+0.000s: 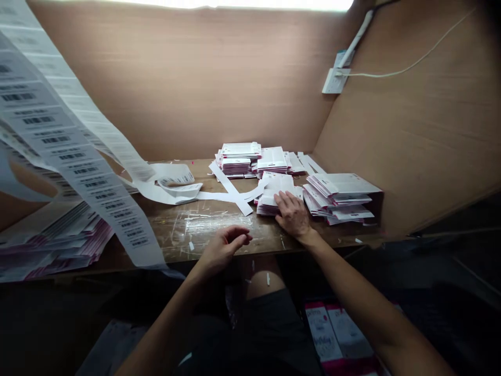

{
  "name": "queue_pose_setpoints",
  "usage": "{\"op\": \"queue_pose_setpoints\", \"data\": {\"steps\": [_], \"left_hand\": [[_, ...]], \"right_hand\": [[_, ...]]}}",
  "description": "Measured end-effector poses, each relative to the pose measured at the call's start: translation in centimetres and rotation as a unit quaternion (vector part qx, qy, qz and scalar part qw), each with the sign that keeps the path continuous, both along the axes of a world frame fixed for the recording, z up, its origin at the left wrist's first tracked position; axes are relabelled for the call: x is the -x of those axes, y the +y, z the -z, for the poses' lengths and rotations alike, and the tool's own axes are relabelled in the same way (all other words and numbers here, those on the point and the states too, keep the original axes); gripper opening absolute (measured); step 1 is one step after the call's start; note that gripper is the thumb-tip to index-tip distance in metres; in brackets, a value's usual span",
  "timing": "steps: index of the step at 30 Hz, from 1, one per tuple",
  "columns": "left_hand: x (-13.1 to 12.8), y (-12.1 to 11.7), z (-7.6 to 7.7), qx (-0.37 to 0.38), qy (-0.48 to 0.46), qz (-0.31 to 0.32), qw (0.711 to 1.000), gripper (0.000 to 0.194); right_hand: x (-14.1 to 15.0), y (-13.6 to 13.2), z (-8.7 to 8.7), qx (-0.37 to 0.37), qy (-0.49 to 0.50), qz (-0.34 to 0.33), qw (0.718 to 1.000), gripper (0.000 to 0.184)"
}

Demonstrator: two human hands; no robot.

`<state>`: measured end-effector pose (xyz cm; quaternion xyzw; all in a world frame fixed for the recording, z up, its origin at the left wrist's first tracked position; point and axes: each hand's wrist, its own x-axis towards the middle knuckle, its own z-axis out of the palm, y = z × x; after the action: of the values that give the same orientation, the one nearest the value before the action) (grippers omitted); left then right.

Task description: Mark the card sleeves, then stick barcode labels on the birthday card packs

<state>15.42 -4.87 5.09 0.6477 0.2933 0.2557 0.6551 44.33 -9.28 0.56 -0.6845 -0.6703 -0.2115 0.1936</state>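
Note:
My right hand [293,214] lies with its fingers spread over the near end of a stack of flat white packets with pink edges [276,183]. Its fingertips touch the top packet, and the hand hides part of the pile. Loosely curled, my left hand [225,244] hovers over the table's front edge, with nothing visible between thumb and fingers. A second stack of white packets [344,185] leans unevenly to the right of my right hand. Behind, more packets [240,151] are piled by the back wall. White paper strips [230,188] cross on the table left of the middle stack.
Long ribbons of barcode labels [90,172] hang at the left and trail onto the brown table [203,224]. More pink-edged packets [78,240] lie at left. A white socket box [335,81] with a cable is on the wall. Printed packages [336,334] sit below at right.

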Motion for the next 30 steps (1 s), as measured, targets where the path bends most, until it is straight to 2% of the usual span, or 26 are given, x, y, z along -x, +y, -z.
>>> {"op": "queue_pose_setpoints", "data": {"steps": [6,8,10,13,16,17,20,21,22,24,26,28,30], "left_hand": [[3.3,-0.6,0.5,-0.011,0.029,-0.001,1.000,0.039],[3.7,-0.2,0.8,-0.024,0.030,-0.001,0.999,0.039],[3.8,0.4,0.9,-0.059,0.039,0.003,0.997,0.037],[3.6,1.0,0.5,-0.159,0.056,-0.025,0.985,0.030],[3.0,1.3,-1.8,-0.245,0.018,-0.111,0.963,0.029],[2.8,1.5,-2.9,-0.274,-0.010,-0.143,0.951,0.036],[3.1,2.3,-6.3,-0.376,-0.078,-0.192,0.903,0.079],[3.5,2.8,-7.0,-0.398,-0.082,-0.186,0.894,0.085],[4.0,3.3,-7.2,-0.405,-0.075,-0.167,0.896,0.080],[5.4,4.4,-6.3,-0.370,-0.044,-0.119,0.920,0.051],[6.7,5.4,-3.7,-0.290,-0.030,-0.100,0.951,0.034],[7.3,6.0,-0.4,-0.202,-0.063,-0.128,0.969,0.042],[7.0,6.2,2.2,-0.145,-0.113,-0.152,0.971,0.052]], "right_hand": [[-0.1,0.8,0.7,-0.025,-0.035,-0.063,0.997,0.046],[-0.4,0.9,0.1,-0.031,-0.050,-0.059,0.996,0.042],[-1.2,0.8,-1.1,-0.033,-0.066,-0.043,0.996,0.041],[-2.2,-0.2,-4.9,-0.059,-0.076,-0.005,0.995,0.041],[-1.1,-2.5,-10.3,-0.109,-0.062,0.000,0.992,0.042],[0.1,-3.4,-12.2,-0.120,-0.051,-0.013,0.991,0.043],[5.1,-5.5,-16.7,-0.100,-0.013,-0.104,0.990,0.044],[6.8,-5.7,-17.6,-0.075,-0.001,-0.143,0.987,0.044],[8.4,-5.4,-18.0,-0.043,0.014,-0.183,0.982,0.044],[10.7,-3.9,-17.3,0.020,0.059,-0.253,0.966,0.044],[11.9,-1.2,-15.0,0.055,0.146,-0.280,0.947,0.040],[12.8,1.6,-11.6,0.053,0.280,-0.265,0.921,0.041],[13.9,3.6,-8.2,0.040,0.424,-0.246,0.871,0.039]]}}
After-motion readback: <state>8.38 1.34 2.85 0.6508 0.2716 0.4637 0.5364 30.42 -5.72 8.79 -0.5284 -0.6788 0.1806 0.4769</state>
